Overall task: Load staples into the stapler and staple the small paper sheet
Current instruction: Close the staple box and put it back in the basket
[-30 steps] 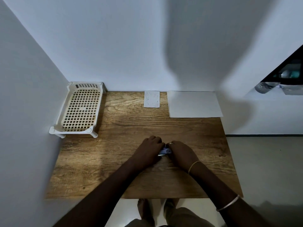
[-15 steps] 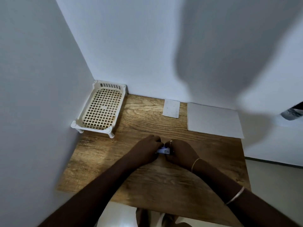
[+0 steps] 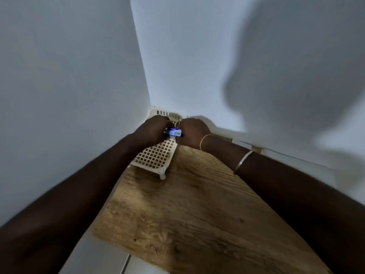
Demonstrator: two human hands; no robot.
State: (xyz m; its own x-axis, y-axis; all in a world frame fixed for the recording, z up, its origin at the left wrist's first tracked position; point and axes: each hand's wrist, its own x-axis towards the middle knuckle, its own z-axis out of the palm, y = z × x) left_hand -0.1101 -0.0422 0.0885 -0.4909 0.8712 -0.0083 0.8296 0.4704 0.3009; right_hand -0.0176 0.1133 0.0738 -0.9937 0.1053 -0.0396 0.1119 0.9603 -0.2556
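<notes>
Both my hands are raised together over the back left corner of the table. My left hand [image 3: 156, 127] and my right hand [image 3: 194, 133] pinch a small blue and white box-like object with a label [image 3: 174, 132] between their fingertips, one hand at each end. I cannot tell whether it is the stapler or a staple box. It hangs in front of the cream lattice tray [image 3: 156, 155]. The small paper sheet is not visible; my right forearm covers the back of the table.
The wooden table [image 3: 197, 204] runs from the tray toward me, with its left edge along a white wall [image 3: 69, 95]. A second white wall stands behind the tray. A strip of pale floor shows below the table's near left edge.
The view has swung left and tilted. My hands have lifted the small object from the table's middle toward the tray in the back left corner, still gripping it together.
</notes>
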